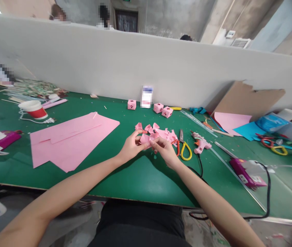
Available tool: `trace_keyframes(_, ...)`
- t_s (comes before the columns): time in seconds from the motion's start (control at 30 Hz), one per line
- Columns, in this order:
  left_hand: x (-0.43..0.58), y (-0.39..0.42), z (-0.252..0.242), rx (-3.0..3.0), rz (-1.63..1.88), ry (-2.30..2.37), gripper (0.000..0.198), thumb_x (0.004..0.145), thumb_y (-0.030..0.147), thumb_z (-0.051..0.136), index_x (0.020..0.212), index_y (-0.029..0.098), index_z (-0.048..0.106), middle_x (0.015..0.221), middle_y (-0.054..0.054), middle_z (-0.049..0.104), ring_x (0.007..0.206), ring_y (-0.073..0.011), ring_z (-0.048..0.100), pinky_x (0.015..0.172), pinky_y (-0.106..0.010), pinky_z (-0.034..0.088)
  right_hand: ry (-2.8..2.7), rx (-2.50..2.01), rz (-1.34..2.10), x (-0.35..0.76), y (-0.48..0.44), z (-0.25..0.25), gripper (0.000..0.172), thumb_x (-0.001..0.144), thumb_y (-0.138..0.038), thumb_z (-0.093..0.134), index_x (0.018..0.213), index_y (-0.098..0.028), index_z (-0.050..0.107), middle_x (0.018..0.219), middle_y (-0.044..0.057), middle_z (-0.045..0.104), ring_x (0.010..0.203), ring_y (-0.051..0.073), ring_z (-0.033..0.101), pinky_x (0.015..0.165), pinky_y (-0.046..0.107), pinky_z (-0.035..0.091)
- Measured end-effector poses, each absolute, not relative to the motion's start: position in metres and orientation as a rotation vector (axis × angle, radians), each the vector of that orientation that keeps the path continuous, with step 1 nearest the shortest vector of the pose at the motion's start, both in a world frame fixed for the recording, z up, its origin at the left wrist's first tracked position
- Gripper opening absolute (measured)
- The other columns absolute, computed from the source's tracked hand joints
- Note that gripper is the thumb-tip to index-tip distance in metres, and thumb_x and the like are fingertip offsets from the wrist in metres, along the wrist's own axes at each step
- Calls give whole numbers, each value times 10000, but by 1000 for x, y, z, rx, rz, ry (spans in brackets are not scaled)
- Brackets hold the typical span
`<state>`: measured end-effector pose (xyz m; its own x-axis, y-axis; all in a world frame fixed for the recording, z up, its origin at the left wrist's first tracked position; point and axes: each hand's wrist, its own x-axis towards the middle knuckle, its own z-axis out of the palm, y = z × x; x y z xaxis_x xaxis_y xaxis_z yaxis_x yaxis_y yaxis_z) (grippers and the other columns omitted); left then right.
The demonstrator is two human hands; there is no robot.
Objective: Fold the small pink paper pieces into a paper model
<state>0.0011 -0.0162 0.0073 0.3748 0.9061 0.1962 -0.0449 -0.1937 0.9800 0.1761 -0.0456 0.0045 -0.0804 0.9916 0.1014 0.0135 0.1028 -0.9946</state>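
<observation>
Both my hands meet over the green table (141,175), pinching one small folded pink paper piece (146,139). My left hand (132,145) grips its left side with thumb and fingers closed. My right hand (164,149) pinches its right side from below. Just behind them lies a pile of similar folded pink paper pieces (161,132). Three finished pink paper cubes (132,104) (158,107) (167,112) stand further back near the white partition.
Large pink paper sheets (71,139) lie to the left. Yellow-handled scissors (184,145) and a pink glue gun (200,144) rest right of my hands, a purple glue gun (246,171) with cable further right. A red cup (34,109) stands far left. Cardboard (246,97) leans at the back right.
</observation>
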Motion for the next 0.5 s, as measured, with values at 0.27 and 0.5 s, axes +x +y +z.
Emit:
trace_keyframes(0.27,-2,-16,19,1332,979,874,650,645,299,832,1160,148,465,852,-62,724,752,-175,687,698,-272,521,-1332,-1172,1401,197,-40,8,366,665,-500,799,771,-158,725,737,37,676,675,137,605,585,247,475)
trace_keyframes(0.5,-1,-15,19,1293,956,917,697,632,302,842,1196,137,468,794,-42,711,650,-150,655,613,-251,503,-1438,-1182,1265,192,-42,10,347,690,-497,773,765,-160,736,678,24,667,626,135,590,572,256,469)
